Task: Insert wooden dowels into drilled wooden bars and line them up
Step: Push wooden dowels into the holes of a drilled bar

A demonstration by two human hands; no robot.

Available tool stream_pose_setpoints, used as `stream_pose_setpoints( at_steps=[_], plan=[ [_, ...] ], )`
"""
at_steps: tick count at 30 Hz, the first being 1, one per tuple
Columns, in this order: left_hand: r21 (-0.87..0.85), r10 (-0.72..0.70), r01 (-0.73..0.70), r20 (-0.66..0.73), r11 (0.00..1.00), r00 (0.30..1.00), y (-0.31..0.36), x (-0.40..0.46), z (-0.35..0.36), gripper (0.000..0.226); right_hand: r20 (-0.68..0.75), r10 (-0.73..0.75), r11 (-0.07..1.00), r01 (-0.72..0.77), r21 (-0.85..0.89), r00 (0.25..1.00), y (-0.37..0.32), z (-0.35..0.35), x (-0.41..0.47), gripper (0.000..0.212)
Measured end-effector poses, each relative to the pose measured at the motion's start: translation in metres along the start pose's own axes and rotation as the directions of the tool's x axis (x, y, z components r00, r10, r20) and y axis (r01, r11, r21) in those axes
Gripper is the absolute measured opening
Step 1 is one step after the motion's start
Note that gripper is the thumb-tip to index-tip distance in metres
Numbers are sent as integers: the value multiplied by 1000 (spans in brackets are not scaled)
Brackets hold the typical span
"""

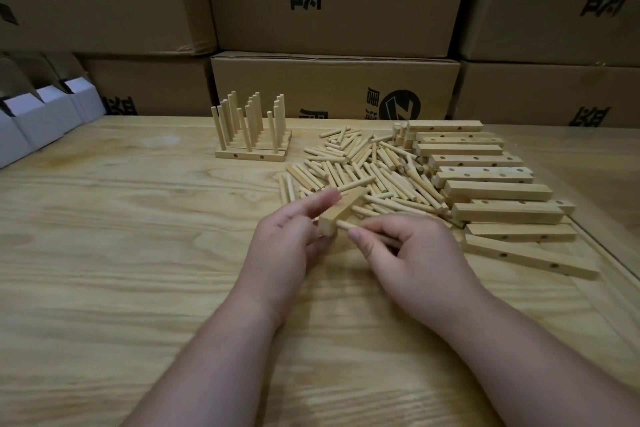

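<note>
The left hand [287, 239] grips one wooden bar [341, 211] above the table [104, 253]. The right hand [412, 253] pinches one dowel [346, 226], its tip touching the bar. Behind lies a heap of loose dowels [360, 166], too many to count, and about eleven empty bars [485, 180] to the right. The finished bars [251, 146] stand far left, before cardboard boxes [332, 87].
</note>
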State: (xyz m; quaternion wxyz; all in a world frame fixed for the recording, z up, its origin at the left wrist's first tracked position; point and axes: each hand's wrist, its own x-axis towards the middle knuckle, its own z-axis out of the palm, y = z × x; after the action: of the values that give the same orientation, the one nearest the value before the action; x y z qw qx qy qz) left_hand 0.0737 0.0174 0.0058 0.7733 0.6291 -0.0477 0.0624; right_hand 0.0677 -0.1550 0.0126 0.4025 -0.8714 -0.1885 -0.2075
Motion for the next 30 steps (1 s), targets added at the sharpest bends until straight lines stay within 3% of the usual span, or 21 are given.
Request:
stream_pose_setpoints(
  at_steps=[5,9,13,16,19,23,27,30],
  plan=[
    [252,168,-200,143,947,975,-3,-6,5,54,-170,-175,983,162,-84,970,-1,-5,1,11],
    [266,232,-222,-7,938,973,-1,-3,2,34,-253,-180,982,190,13,950,-5,-4,-2,32],
    [72,158,-146,-220,987,963,1,3,-1,25,-330,-91,957,175,232,939,-7,-5,-4,47],
    [-102,56,-85,-261,991,964,4,5,-4,18,-367,-40,943,156,294,929,-7,-4,-5,38],
    [-190,0,-47,-244,981,970,6,4,-3,28,-380,71,935,72,348,922,-3,0,-3,23],
    [-284,-69,8,-206,959,976,5,5,0,40,-349,215,902,-48,430,912,4,-1,1,20],
    [-288,-96,48,-157,957,983,2,5,1,35,-186,303,852,-178,493,935,10,-4,3,28],
    [-293,-106,77,-85,953,991,1,4,1,37,-68,343,779,-243,578,937,12,-1,5,15]
  ],
)
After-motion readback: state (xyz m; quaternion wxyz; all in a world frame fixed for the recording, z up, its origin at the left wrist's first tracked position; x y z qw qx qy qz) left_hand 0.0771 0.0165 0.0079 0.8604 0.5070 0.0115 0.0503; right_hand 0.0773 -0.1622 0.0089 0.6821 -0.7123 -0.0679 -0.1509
